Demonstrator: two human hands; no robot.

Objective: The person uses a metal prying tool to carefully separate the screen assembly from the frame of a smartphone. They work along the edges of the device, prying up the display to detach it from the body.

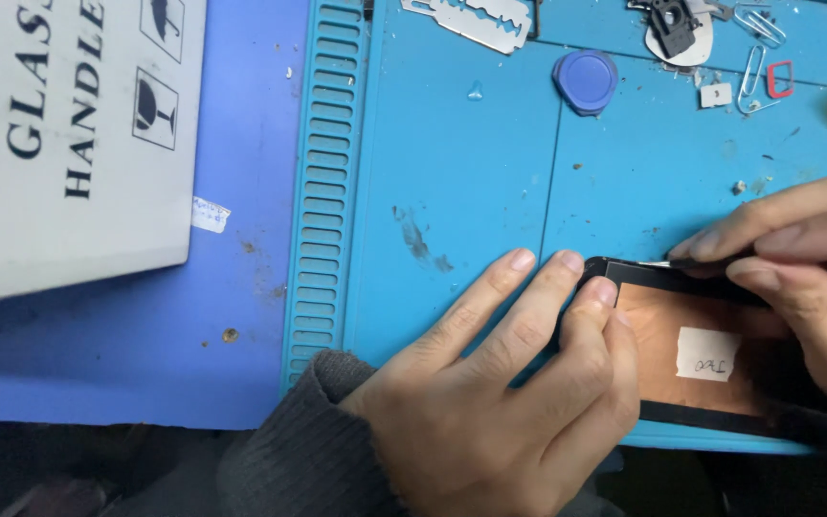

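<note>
One phone screen (691,354) lay flat at the near right of the blue mat (461,172), its copper-coloured back facing up with one small white label (706,353) on it. The left hand (500,402) rested on the mat with its fingers stretched out and together, pressing down on the screen's left end; it clamped nothing. The right hand (796,258) came in from the right, its thumb and fingers pinched together on one thin tool (691,261), whose tip touched the screen's far edge.

At the far edge of the mat lay one razor blade (471,21), and to its right one round blue cap (586,80). Farther right sat one white pick (696,48) with a small black part on it, then two paper clips (753,62) and one small red frame (780,79). One white box (69,134) with black print stood at the far left on the tabletop (241,316), well apart from both hands.
</note>
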